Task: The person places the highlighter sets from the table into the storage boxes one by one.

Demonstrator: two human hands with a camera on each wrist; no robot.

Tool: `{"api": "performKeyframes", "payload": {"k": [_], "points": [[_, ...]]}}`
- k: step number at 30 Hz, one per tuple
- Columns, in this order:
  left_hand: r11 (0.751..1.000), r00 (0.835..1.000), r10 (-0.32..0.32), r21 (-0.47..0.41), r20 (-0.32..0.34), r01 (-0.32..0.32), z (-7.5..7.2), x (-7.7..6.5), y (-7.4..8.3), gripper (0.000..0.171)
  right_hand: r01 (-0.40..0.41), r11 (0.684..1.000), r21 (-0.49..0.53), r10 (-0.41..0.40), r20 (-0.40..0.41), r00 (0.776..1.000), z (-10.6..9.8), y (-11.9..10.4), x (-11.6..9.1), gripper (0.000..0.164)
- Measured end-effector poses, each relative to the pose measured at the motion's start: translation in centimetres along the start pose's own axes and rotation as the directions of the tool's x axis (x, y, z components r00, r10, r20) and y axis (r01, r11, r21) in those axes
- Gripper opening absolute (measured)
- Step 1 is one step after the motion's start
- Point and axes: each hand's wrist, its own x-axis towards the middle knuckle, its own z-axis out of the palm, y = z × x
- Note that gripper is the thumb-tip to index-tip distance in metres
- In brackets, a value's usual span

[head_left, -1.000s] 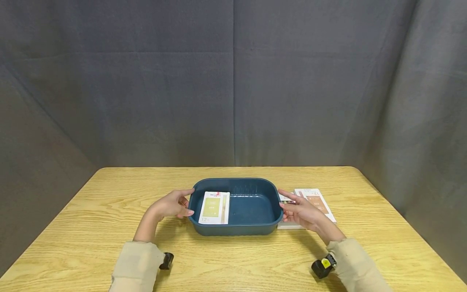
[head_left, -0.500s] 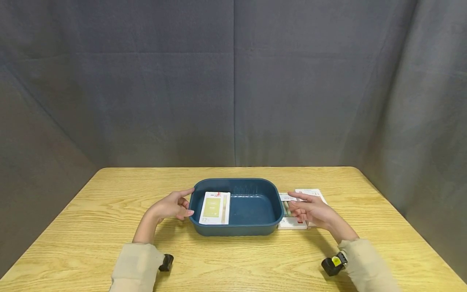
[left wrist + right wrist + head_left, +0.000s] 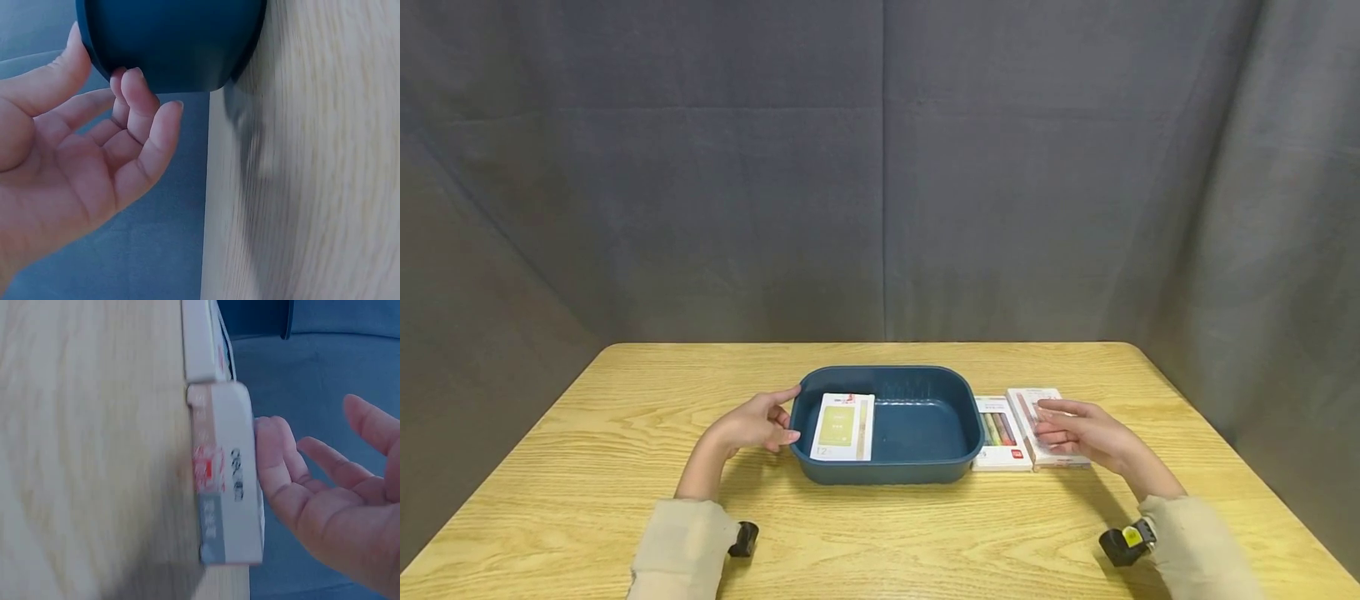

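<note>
A dark blue bin (image 3: 887, 474) sits on the table (image 3: 880, 542), midway between its left and right edges and nearer its far edge, a green-panelled box (image 3: 842, 428) lying inside at the left end. The left hand (image 3: 752, 423) touches the bin's left rim, thumb and forefinger spread apart. Toward the table's right edge lie a windowed box (image 3: 1003, 456), beside the bin, then a white carton (image 3: 231, 475); over it the right hand (image 3: 1086, 432) is loosely spread, its fingertips at the top face
</note>
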Motion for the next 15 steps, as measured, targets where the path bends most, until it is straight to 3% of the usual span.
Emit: {"api": "performKeyframes", "payload": {"k": [9, 15], "points": [[1.000, 1.000, 0.003, -0.007, 0.008, -0.002, 0.0, 0.0, 0.0, 0.074, -0.018, 0.999, -0.046, 0.016, -0.028, 0.999, -1.3, -0.1, -0.9, 0.055], [1.000, 1.000, 0.008, -0.006, 0.011, -0.008, 0.1, -0.1, 0.1, 0.073, -0.043, 0.986, -0.160, 0.028, -0.092, 0.995, -2.4, -0.1, -1.2, 0.056]]}}
